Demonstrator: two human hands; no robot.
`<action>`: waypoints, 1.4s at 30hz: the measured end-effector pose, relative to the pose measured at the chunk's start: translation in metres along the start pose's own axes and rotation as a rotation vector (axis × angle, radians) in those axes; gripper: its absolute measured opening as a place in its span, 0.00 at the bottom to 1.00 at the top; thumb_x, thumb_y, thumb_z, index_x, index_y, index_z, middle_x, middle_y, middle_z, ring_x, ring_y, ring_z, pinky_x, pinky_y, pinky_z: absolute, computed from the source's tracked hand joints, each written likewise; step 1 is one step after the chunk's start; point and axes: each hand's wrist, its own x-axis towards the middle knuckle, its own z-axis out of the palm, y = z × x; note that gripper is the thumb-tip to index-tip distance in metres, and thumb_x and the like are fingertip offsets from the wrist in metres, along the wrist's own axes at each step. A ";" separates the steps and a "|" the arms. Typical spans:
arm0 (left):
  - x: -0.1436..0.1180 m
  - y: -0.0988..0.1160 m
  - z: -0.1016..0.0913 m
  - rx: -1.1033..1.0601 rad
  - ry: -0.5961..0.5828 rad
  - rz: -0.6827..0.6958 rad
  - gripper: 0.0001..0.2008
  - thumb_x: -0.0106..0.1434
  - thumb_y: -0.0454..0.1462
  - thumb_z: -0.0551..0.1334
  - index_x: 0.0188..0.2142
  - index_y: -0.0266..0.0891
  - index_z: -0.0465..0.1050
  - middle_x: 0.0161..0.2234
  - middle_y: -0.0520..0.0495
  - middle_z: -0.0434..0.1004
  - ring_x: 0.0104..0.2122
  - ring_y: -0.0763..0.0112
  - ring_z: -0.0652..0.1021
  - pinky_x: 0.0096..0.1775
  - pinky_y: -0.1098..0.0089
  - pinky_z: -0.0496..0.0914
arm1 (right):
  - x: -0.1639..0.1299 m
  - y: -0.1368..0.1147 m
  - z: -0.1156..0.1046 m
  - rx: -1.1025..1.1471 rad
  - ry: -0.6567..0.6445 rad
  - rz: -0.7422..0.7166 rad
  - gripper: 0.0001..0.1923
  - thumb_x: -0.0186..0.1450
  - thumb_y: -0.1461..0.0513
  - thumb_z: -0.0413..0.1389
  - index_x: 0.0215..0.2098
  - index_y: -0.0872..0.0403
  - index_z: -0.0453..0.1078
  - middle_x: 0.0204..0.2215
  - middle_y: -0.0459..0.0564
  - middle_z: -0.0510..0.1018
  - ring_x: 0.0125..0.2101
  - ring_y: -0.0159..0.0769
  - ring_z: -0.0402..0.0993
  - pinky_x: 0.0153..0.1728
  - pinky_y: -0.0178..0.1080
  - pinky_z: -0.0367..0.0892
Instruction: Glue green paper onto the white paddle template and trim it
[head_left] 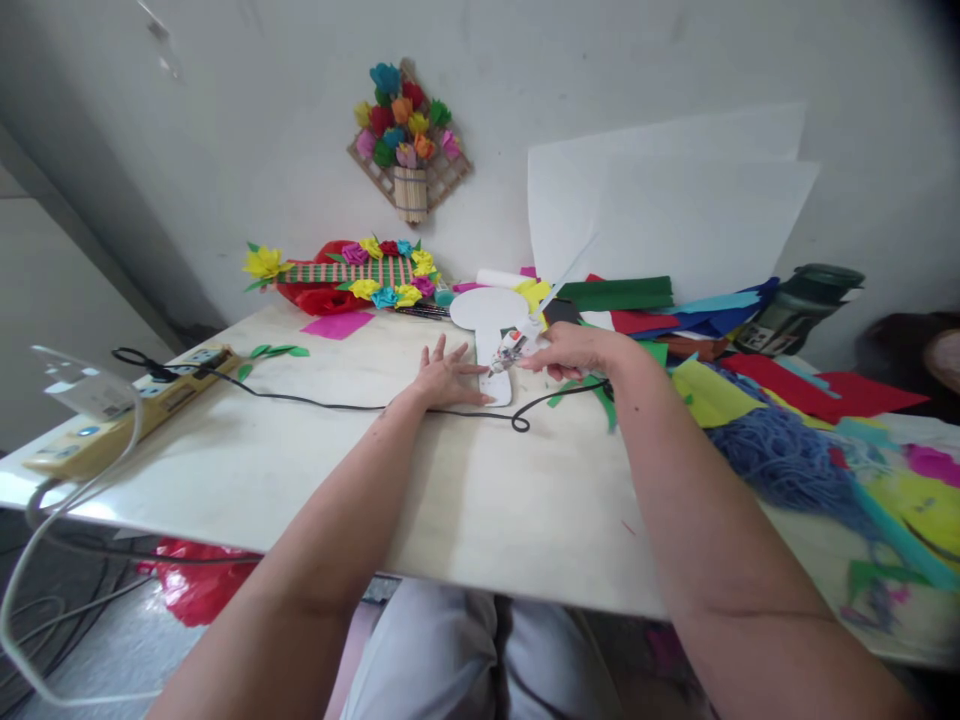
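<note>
On the table [465, 500], left hand [444, 378] flat on white cutout [491, 320], right hand [574, 350] gripping glue gun [517, 345], black cord [337, 405] across, paper scraps [712, 390] right.

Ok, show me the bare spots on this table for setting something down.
Bare tabletop lies between the forearms, below the black cord, and between the power strip and left hand. Right of the right hand, paper scraps and blue yarn crowd.

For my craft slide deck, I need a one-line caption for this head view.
Left hand flat beside a white paper cutout while the right hand holds a glue gun to it.
</note>
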 end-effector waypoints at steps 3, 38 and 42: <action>0.000 0.000 0.000 0.003 -0.015 0.005 0.38 0.43 0.64 0.56 0.54 0.62 0.61 0.64 0.58 0.41 0.61 0.51 0.31 0.56 0.46 0.32 | 0.000 -0.002 0.002 -0.005 -0.004 0.030 0.14 0.56 0.53 0.57 0.27 0.57 0.63 0.16 0.45 0.66 0.14 0.24 0.56 0.14 0.31 0.52; 0.005 -0.004 0.001 -0.030 -0.069 -0.015 0.38 0.42 0.63 0.56 0.53 0.60 0.63 0.64 0.59 0.41 0.61 0.51 0.31 0.56 0.45 0.32 | 0.016 -0.001 0.009 -0.152 -0.024 0.058 0.18 0.56 0.50 0.56 0.30 0.57 0.64 0.18 0.46 0.68 0.15 0.26 0.60 0.16 0.32 0.56; 0.006 -0.004 0.002 -0.034 -0.066 -0.018 0.38 0.42 0.63 0.57 0.53 0.59 0.63 0.64 0.59 0.41 0.61 0.50 0.31 0.56 0.45 0.32 | 0.013 -0.010 0.010 -0.196 -0.047 0.095 0.17 0.56 0.51 0.56 0.29 0.58 0.64 0.17 0.46 0.68 0.15 0.27 0.60 0.16 0.33 0.56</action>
